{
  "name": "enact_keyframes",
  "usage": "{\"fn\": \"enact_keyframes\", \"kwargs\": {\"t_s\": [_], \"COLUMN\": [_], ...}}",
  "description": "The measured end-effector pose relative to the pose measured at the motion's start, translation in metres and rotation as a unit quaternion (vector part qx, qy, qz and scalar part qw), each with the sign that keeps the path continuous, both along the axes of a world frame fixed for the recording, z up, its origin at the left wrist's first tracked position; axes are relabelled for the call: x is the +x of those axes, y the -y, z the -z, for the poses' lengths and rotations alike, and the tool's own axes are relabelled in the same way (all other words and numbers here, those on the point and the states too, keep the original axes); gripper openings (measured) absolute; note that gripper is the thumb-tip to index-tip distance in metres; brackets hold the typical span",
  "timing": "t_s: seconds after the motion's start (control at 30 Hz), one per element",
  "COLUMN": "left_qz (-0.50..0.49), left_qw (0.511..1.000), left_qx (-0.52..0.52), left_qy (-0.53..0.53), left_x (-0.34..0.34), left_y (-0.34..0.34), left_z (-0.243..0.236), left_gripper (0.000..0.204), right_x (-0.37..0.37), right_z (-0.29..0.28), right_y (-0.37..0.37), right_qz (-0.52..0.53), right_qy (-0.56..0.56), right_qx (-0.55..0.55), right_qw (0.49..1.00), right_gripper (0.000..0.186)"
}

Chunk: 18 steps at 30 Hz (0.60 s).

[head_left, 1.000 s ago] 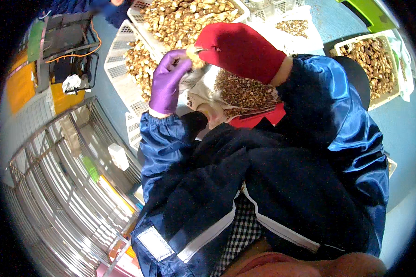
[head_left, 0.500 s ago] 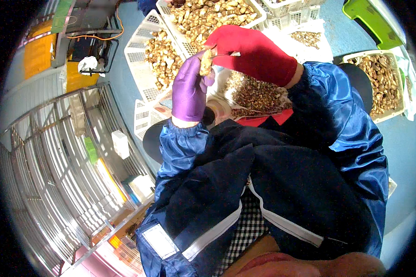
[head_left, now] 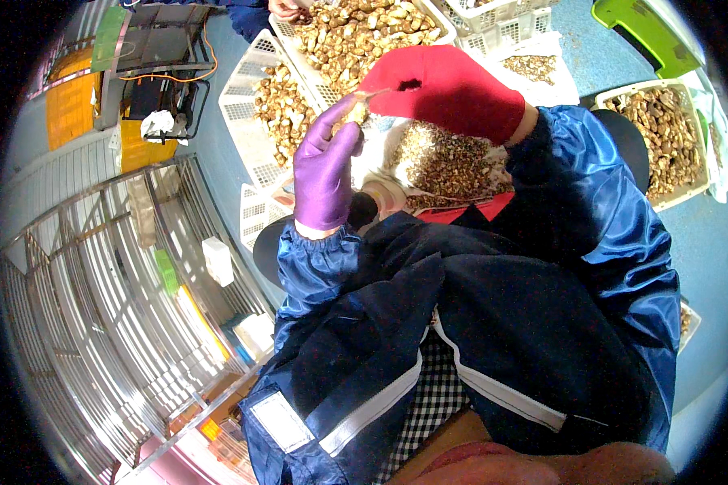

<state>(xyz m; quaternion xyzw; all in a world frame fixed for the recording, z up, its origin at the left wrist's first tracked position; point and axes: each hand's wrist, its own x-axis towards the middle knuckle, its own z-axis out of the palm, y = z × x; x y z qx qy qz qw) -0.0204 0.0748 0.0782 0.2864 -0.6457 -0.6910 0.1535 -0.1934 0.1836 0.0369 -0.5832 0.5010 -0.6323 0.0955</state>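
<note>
The left hand (head_left: 326, 174), in a purple glove, has its grip closed on a small mushroom piece (head_left: 354, 115), pinched between thumb and fingertips. The piece sits at the upper right of that hand, on the side facing the right hand (head_left: 453, 93), which wears a red glove. Its long axis appears to slant up and to the right, though the fingers hide part of it. The left hand is the nearer, since it does the holding; the red fingertips are just beside the piece, from above and right. The right grip is drawn together on a thin tool (head_left: 379, 93), perhaps a blade, pointing left over the top of the piece; whether it touches is too small to tell.

Just below the red glove is a heap of brown and pale bits (head_left: 453, 162). Beyond the hands stand a white crate (head_left: 451, 36) full of mushrooms and, to its left, a perforated crate (head_left: 239, 113). Another person's hand (head_left: 285, 8) shows at the far edge
</note>
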Motion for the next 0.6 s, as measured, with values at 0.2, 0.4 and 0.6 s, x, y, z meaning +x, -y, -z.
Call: {"fn": "enact_keyframes", "kwargs": {"t_s": [0.2, 0.4, 0.6], "left_qz": [-0.006, 0.048, -0.038], "left_qw": [0.972, 0.947, 0.991], "left_qx": [-0.223, -0.316, 0.125], "left_qy": [0.067, 0.040, -0.032], "left_x": [-0.002, -0.001, 0.001], "left_y": [-0.002, 0.007, -0.004], "left_z": [-0.006, -0.003, -0.007], "left_gripper": [0.031, 0.033, 0.031], "right_x": [0.001, 0.004, -0.003], "right_z": [0.000, -0.001, -0.008], "right_y": [0.002, 0.007, 0.002], "right_qz": [0.046, 0.014, -0.082], "right_qy": [-0.064, -0.025, 0.140], "right_qx": [-0.053, -0.066, 0.117], "right_qw": [0.995, 0.997, 0.980], "right_gripper": [0.017, 0.024, 0.024]}}
